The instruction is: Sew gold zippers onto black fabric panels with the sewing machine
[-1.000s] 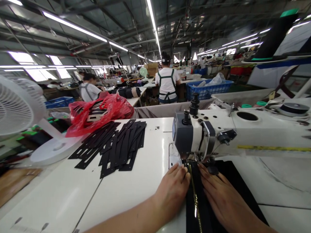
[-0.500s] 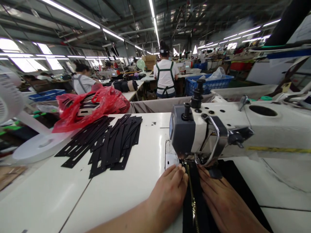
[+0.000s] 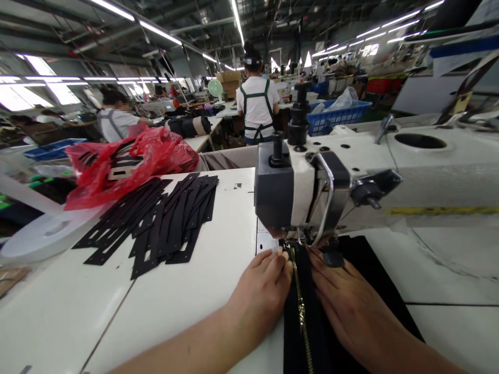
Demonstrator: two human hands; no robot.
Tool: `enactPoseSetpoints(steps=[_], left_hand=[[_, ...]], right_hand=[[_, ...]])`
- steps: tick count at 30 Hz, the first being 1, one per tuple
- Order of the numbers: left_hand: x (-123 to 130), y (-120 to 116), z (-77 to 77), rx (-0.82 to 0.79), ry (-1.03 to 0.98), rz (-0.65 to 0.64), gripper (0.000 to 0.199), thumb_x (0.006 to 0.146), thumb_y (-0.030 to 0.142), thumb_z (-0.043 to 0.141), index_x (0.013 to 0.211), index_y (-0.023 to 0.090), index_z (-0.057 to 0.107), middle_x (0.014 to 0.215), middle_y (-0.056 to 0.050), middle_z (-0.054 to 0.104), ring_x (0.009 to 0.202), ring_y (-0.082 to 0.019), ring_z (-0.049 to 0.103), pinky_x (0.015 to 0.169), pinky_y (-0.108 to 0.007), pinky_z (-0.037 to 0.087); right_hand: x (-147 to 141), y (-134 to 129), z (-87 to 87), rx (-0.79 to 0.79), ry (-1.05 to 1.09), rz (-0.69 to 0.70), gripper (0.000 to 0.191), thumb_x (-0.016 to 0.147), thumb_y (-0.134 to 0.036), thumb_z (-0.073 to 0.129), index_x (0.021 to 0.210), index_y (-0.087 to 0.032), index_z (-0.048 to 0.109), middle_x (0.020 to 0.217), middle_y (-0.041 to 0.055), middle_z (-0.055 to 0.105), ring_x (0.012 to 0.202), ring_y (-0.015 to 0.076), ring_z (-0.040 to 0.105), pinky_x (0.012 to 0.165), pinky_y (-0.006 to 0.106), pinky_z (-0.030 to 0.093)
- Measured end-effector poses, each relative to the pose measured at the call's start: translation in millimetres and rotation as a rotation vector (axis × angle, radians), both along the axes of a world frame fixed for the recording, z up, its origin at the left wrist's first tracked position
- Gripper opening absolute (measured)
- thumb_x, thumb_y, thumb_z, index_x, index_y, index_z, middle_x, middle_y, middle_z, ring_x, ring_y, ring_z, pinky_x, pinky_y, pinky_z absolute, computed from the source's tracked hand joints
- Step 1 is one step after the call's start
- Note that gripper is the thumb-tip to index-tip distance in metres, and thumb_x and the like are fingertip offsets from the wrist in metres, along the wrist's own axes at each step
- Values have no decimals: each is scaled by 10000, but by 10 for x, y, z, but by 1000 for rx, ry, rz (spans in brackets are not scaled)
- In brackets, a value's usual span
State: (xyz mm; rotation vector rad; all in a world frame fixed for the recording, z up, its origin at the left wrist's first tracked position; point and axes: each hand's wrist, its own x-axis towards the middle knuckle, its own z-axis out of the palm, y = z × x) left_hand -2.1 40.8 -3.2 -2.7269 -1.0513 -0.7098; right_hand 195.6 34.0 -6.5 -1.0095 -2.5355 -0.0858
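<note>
A black zipper (image 3: 301, 317) with gold metal teeth runs lengthwise beneath the needle area of the sewing machine (image 3: 290, 187). My left hand (image 3: 263, 291) pinches the zipper's left edge close to the presser foot, its fingers curled together. On the other side, my right hand (image 3: 346, 301) lies flat, fingers stretched toward the machine, pressing on the black fabric (image 3: 374, 275) beside the teeth. Its fingertips are partly hidden by the machine's parts. More of the black fabric spreads out under and to the right of that hand.
Black slotted strips (image 3: 167, 223) lie in a loose pile on the white table (image 3: 187, 301) to the left. Behind them sits a red plastic bag (image 3: 152, 153) with more pieces. A white fan base (image 3: 50, 234) stands at far left. Farther back, a person (image 3: 257, 101) faces away near a blue crate (image 3: 335, 117).
The view has shifted, so the machine, hands and strips sit farther left and slightly higher. Both hands keep their places beside the zipper.
</note>
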Motion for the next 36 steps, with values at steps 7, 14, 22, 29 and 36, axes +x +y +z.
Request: enactPoseSetpoints(steps=[7, 14, 22, 29, 36], left_hand=[[20, 36, 49, -63, 1, -10, 233, 936, 109, 357, 1031, 63, 565, 917, -118, 596, 998, -221, 568, 934, -382, 482], [13, 117, 30, -134, -40, 17, 221, 943, 140, 344, 980, 118, 561, 964, -116, 575, 939, -213, 566, 814, -371, 536], [-44, 31, 22, -89, -56, 14, 209, 882, 112, 446, 1028, 145, 592, 980, -92, 614, 949, -197, 597, 959, -430, 453], [-44, -135, 15, -5, -97, -54, 228, 915, 110, 395, 954, 119, 619, 1004, -96, 652, 975, -184, 617, 997, -392, 441], [-61, -28, 2, -3, -88, -78, 256, 934, 108, 366, 935, 94, 622, 970, -100, 653, 950, -185, 625, 1016, -415, 416]], right_hand=[[18, 63, -68, 60, 36, 24, 466, 856, -97, 380, 1320, -91, 421, 1250, 161, 541, 1181, 233, 483, 979, 450, 400], [19, 147, -126, 16, 56, 12, 471, 852, -78, 386, 1318, -129, 432, 1264, 150, 530, 1217, 244, 446, 1007, 504, 363], [16, 109, -25, 57, 66, -2, 408, 875, -93, 366, 1268, -102, 475, 1250, 176, 534, 1172, 234, 495, 965, 478, 428], [15, -53, -65, 132, -45, 26, 427, 840, -85, 389, 1253, -96, 492, 1253, 168, 536, 1179, 237, 491, 947, 474, 452], [10, 25, -69, 40, -21, 29, 409, 837, -57, 376, 1214, -98, 530, 1216, 168, 562, 1149, 233, 514, 985, 480, 411]])
